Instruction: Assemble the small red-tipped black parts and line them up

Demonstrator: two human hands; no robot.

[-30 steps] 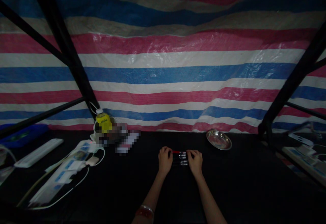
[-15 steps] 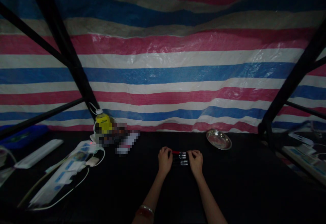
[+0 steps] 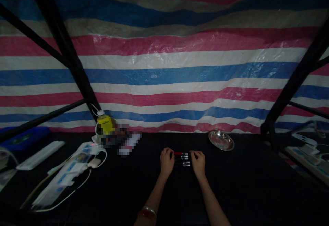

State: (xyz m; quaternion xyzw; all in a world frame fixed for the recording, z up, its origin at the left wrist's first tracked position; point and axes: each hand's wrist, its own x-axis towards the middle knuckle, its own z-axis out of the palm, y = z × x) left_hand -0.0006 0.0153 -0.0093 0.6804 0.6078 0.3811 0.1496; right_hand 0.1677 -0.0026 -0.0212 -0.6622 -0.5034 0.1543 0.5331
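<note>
Several small dark pen-like sticks with silvery bands (image 3: 183, 159), one of them tipped in red, lie side by side on the black cloth-covered table (image 3: 231, 191), squeezed between the person's two hands. The left hand (image 3: 167, 161) rests curled against their left ends and the right hand (image 3: 198, 162) curled against their right ends, fingers bent in and touching the row; in the dim light it cannot be told whether either hand truly grips a stick or only presses on it. A bangle sits on the left wrist. Behind and to the right of the right hand, apart from it, stands a shallow round steel dish (image 3: 221, 140). Well off to the left lie a yellow bottle with a white cap (image 3: 104, 122), a white power strip with cables (image 3: 69, 171) and a long white flat bar (image 3: 39, 154), and a red, white and blue striped tarpaulin (image 3: 164, 68) hangs behind everything. The likely trouble here is that the sticks are round and loosely aligned: uneven pressure from one side could make the row buckle and a stick roll away across the dark cloth, where it would be hard to find in such poor light.
</note>
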